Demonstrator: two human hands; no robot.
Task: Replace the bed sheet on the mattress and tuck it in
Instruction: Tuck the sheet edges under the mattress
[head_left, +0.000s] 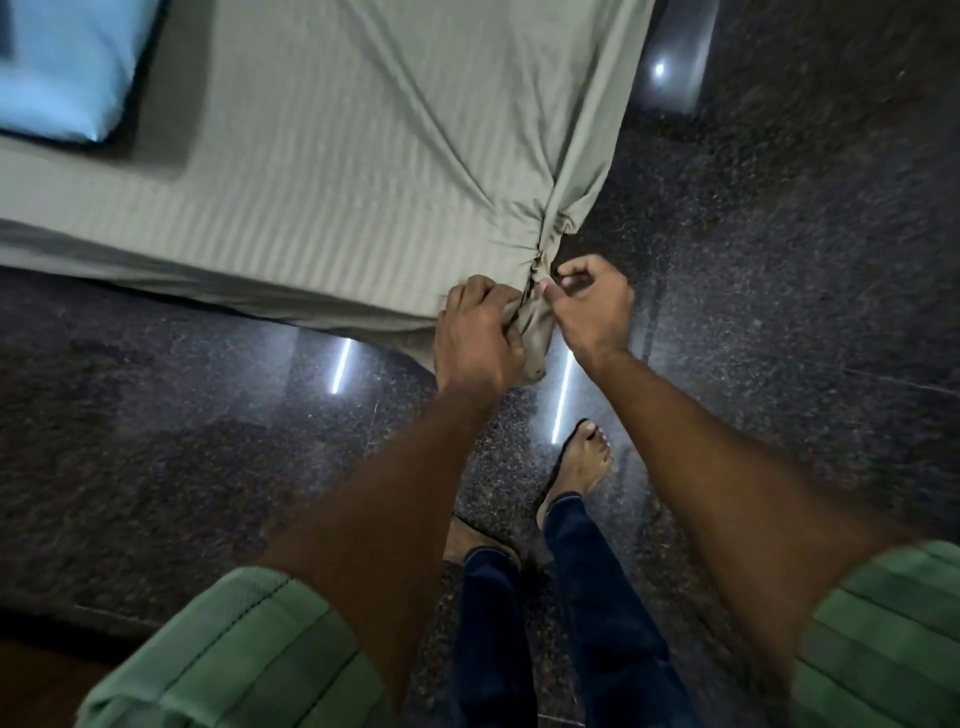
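Observation:
A grey-green striped bed sheet covers the mattress, and its folds run toward the near right corner. There the cloth is gathered into a bunched, knot-like twist with a tail hanging below. My left hand grips the hanging tail of the sheet at the corner. My right hand is just right of the bunch, its thumb and fingers curled and pinching the cloth at the twist. The mattress itself is hidden under the sheet.
A light blue pillow lies on a darker folded cloth at the bed's far left. Dark polished speckled floor surrounds the bed corner. My bare feet stand right below the corner.

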